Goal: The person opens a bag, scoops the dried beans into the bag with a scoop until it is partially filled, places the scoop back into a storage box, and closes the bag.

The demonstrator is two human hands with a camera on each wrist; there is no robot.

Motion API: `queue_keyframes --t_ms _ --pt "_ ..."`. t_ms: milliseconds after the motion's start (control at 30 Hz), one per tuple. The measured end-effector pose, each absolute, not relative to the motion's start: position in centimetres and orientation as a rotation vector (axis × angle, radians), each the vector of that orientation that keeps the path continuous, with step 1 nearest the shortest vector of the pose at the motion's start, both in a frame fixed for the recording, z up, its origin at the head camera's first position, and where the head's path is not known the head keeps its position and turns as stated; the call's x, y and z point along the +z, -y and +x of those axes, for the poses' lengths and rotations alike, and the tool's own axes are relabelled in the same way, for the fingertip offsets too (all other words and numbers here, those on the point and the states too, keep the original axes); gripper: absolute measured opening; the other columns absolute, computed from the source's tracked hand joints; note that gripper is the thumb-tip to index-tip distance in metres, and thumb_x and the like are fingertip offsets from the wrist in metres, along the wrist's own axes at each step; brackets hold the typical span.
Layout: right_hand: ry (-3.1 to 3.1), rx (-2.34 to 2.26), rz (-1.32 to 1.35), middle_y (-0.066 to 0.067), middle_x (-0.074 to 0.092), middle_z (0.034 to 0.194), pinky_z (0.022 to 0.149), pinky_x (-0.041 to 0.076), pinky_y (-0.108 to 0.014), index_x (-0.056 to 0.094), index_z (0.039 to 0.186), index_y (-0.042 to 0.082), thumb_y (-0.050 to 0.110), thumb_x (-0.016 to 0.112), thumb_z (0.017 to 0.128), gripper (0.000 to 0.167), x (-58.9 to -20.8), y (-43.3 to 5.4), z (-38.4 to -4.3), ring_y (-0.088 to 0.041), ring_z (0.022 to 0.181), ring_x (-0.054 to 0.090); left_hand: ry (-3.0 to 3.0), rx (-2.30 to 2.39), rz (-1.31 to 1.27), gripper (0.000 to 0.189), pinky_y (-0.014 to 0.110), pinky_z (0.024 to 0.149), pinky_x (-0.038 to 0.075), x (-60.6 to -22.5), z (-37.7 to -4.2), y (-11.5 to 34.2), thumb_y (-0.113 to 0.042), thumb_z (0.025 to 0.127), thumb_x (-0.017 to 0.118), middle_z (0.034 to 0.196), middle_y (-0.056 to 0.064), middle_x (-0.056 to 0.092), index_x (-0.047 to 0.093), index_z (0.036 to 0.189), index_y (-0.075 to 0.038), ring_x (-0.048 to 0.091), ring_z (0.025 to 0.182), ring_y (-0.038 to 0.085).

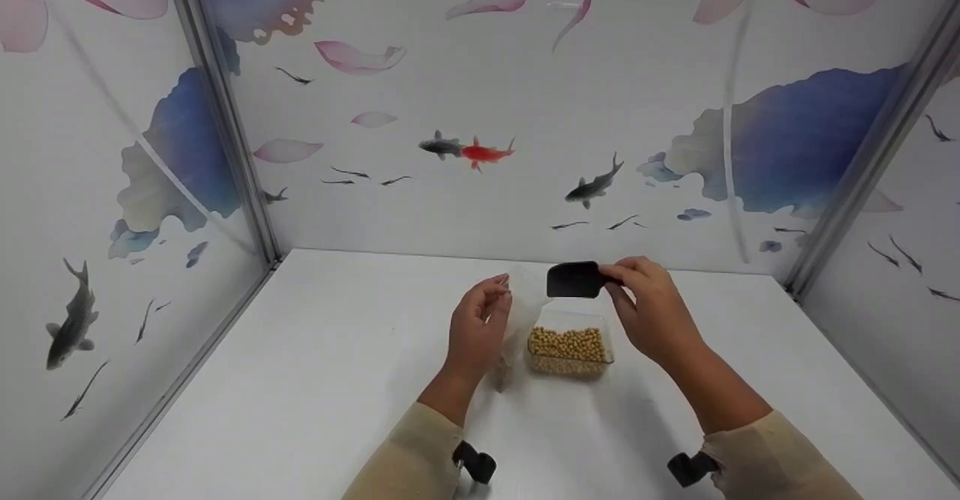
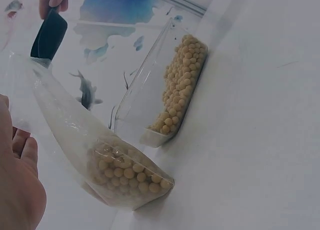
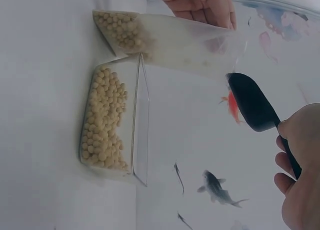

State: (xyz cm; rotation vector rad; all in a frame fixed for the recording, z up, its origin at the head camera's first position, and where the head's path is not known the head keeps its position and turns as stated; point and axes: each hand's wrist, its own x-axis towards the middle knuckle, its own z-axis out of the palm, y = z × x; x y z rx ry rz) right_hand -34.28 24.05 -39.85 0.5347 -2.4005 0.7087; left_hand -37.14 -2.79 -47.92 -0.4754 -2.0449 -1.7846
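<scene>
My left hand (image 1: 480, 326) pinches the upper edge of a clear plastic bag (image 1: 525, 305), its fingers curled at the rim. Round, pale yellow beans (image 2: 125, 175) fill the bottom of the bag, which stands upright on the table. In my right hand (image 1: 651, 312) is the handle of a black scoop (image 1: 574, 280), its blade tip right at the bag's mouth in both wrist views. Below the scoop stands a clear rectangular container (image 3: 141, 140), partly filled with the same kind of beans (image 1: 566, 344), just right of the bag.
The white table (image 1: 315, 380) meets a back wall (image 1: 360, 215) painted with fish and petals. Side panels with metal posts (image 1: 225, 110) rise at left and right. A black wrist mount (image 1: 474, 462) sits at the left sleeve, another mount (image 1: 691, 468) at the right.
</scene>
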Motion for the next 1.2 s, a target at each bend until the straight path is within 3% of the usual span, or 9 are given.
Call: queue_keyframes --t_ms 733,1200 --pt "2.620 0.840 0.334 -0.017 0.068 0.125 0.100 0.061 -0.055 0.072 0.134 0.001 0.008 0.063 0.108 0.029 -45.0 -27.1 -35.5 -0.036 0.119 0.067 2.057 -1.776 -0.510 0.022 0.030 0.121 0.050 -47.8 -37.0 2.8 -0.031 0.113 0.057 0.154 -0.001 0.060 0.065 0.126 -0.015 0.059 0.144 0.015" --pt "2.701 0.590 0.353 -0.015 0.069 0.117 0.089 0.063 -0.050 0.076 0.125 0.000 0.005 0.068 0.104 0.023 -46.4 -25.9 -35.5 -0.035 0.110 0.068 2.069 -1.760 -0.486 0.023 0.032 0.122 0.049 -47.8 -36.8 2.7 -0.031 0.113 0.057 0.153 -0.001 0.062 0.065 0.126 -0.015 0.059 0.145 0.016"
